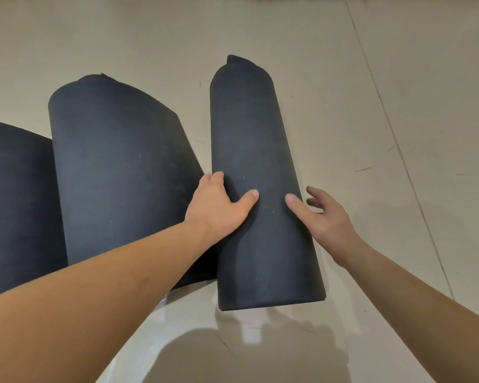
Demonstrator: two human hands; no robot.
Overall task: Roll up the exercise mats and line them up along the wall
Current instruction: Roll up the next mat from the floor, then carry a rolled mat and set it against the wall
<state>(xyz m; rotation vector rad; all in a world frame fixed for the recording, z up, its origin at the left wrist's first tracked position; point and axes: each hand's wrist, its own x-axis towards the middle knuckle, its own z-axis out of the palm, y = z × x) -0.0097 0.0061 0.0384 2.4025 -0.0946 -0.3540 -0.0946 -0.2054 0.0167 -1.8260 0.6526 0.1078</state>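
A tightly rolled black exercise mat (256,150) lies on the floor in the middle, its length running away from me. My left hand (219,205) rests on its left side, fingers tucked between this roll and its neighbour, thumb on top. At the roll's right side is my right hand (324,217), thumb pressed on the mat and fingers spread apart above the floor. A second, looser black mat roll (122,172) lies just left of it. At the left edge a third black mat (14,203) shows in part.
The floor (398,120) is pale beige with thin seam lines running diagonally at the right and a few dark scuff marks. My shadow falls on the floor near the bottom edge. No wall shows.
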